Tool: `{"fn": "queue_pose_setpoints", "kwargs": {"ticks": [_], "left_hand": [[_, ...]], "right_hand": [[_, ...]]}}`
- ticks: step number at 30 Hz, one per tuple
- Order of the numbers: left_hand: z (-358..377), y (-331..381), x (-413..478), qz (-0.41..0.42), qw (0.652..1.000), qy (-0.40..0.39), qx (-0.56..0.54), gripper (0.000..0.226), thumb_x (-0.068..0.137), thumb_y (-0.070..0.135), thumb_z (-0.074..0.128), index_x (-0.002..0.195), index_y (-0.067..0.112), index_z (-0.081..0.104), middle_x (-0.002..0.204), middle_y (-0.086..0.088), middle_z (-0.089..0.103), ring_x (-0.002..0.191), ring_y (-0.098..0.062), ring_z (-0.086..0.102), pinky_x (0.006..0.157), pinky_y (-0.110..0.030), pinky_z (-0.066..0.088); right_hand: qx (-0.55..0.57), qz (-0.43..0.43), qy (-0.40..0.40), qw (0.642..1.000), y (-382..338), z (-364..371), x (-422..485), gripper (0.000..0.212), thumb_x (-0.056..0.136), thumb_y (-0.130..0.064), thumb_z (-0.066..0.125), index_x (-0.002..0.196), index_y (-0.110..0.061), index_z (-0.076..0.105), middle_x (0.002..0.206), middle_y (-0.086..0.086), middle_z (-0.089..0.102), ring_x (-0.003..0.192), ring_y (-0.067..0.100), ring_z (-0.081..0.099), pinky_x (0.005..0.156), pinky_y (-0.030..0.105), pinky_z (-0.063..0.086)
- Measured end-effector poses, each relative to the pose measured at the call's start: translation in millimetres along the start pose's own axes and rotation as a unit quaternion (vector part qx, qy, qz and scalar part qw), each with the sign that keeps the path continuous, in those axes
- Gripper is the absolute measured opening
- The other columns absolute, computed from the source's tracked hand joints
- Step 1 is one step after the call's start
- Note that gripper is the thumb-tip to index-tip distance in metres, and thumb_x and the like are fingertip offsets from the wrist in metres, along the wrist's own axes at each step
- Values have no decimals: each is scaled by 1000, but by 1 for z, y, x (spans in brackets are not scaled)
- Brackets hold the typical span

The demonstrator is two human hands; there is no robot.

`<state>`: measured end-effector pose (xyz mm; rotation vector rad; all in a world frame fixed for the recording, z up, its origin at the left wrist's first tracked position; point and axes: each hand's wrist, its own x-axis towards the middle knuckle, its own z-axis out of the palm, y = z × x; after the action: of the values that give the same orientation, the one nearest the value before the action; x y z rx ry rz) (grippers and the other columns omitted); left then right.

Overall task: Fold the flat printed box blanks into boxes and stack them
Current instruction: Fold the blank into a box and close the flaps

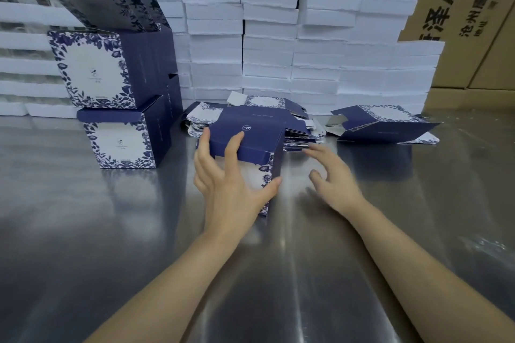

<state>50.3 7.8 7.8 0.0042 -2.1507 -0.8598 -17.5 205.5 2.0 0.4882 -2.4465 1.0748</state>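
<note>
The person's left hand (pixel 223 184) grasps a navy-and-white floral printed cardboard box (pixel 250 133) standing on the brushed steel table (pixel 111 231). The fingers lie curled over its dark top flap and the thumb presses the lower right edge of its front. The box looks squared up with its lid down, so I judge this one all but finished.

The right hand (pixel 328 175) hangs just to the right of the grasped box, fingers spread and holding nothing, blurred and clear of the card.

Well to the left of the grip stand the finished boxes (pixel 119 142), two tiers high. The lower ones are closed and the upper ones have their navy lids raised, with more rows behind them that I cannot count.

Directly behind the held box, nearly touching it, lies the pile of flat printed blanks (pixel 295 131), a fair number by the look of it. Further right of the grip a half-opened blank (pixel 384 128) sprawls on its side.

So a batch is done and stacked, one box is ready to join it, and the pile is yet to be folded.

Behind everything rise stacks of white flat slabs (pixel 267 36) and brown shipping cartons (pixel 459 8).
</note>
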Motion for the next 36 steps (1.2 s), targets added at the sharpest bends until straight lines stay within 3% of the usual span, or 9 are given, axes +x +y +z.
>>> {"fn": "queue_pose_setpoints", "kwargs": {"ticks": [4, 11, 15, 19, 22, 26, 30, 33, 36], "left_hand": [[3, -1, -3, 22, 1000, -4, -18, 97, 58, 56, 80, 140, 33, 33, 157, -5, 1, 145, -29, 14, 112, -51, 25], [13, 0, -1, 56, 997, -29, -42, 97, 61, 61, 74, 142, 37, 27, 157, -2, 0, 145, -29, 16, 111, -45, 22], [17, -4, 0, 68, 996, -27, -52, 96, 62, 67, 64, 143, 39, 23, 157, 1, -3, 146, -28, 16, 110, -45, 21], [21, -5, 4, 76, 995, -33, -52, 97, 63, 66, 63, 144, 35, 21, 158, -2, -4, 147, -28, 13, 111, -43, 17], [22, -7, 5, 80, 994, -42, -61, 97, 63, 66, 64, 145, 34, 22, 158, -2, -4, 148, -24, 8, 112, -40, 13], [20, -7, 5, 77, 994, -46, -62, 99, 62, 62, 69, 144, 33, 23, 158, -7, -2, 147, -23, 9, 111, -40, 15], [21, -4, 6, 66, 995, -47, -54, 103, 63, 47, 85, 144, 32, 23, 158, -10, -1, 147, -26, 8, 112, -45, 14], [21, 2, 5, 54, 996, -45, -58, 101, 62, 52, 81, 143, 34, 23, 158, -9, -2, 148, -26, 6, 114, -52, 17], [21, 3, 5, 44, 995, -45, -82, 98, 62, 67, 68, 144, 35, 25, 158, -8, -5, 148, -21, 2, 116, -52, 17]], "right_hand": [[-225, 96, 99, 964, 46, -24, 30, 38, 83, -3, 56, 120, -2, 63, 152, 11, 33, 138, 32, 33, 103, 41, 37], [-388, 123, 115, 906, 99, -44, 77, 15, 86, -6, 57, 81, -6, 71, 162, 11, 6, 149, 29, -4, 119, 45, -1], [-382, 108, 115, 911, 119, -54, 89, 23, 79, 5, 59, 90, -8, 75, 148, 12, 39, 147, 26, 15, 119, 44, -8], [-400, 119, 140, 898, 123, -58, 89, 30, 79, 9, 54, 94, -6, 75, 106, 11, 64, 98, 32, 59, 117, 39, 10], [-434, 83, 115, 890, 114, -61, 77, 31, 76, 11, 55, 93, -5, 74, 101, 14, 64, 89, 38, 58, 77, 35, 30], [-540, 139, 5, 830, 110, -87, 47, 25, 79, 1, 56, 96, -8, 71, 103, 10, 58, 98, 33, 55, 71, 34, 31], [-539, 292, 28, 790, 114, -122, 9, 26, 91, -17, 51, 107, -16, 70, 152, 8, 33, 142, 33, 20, 109, 44, 21], [-530, 233, 28, 815, 102, -113, 6, 25, 90, -16, 51, 105, -15, 71, 158, 5, 23, 147, 32, -6, 115, 53, -3], [-421, 83, 1, 903, 71, -77, 9, 23, 87, -14, 54, 102, -18, 71, 151, 1, 39, 146, 24, 20, 116, 43, 4]]}}
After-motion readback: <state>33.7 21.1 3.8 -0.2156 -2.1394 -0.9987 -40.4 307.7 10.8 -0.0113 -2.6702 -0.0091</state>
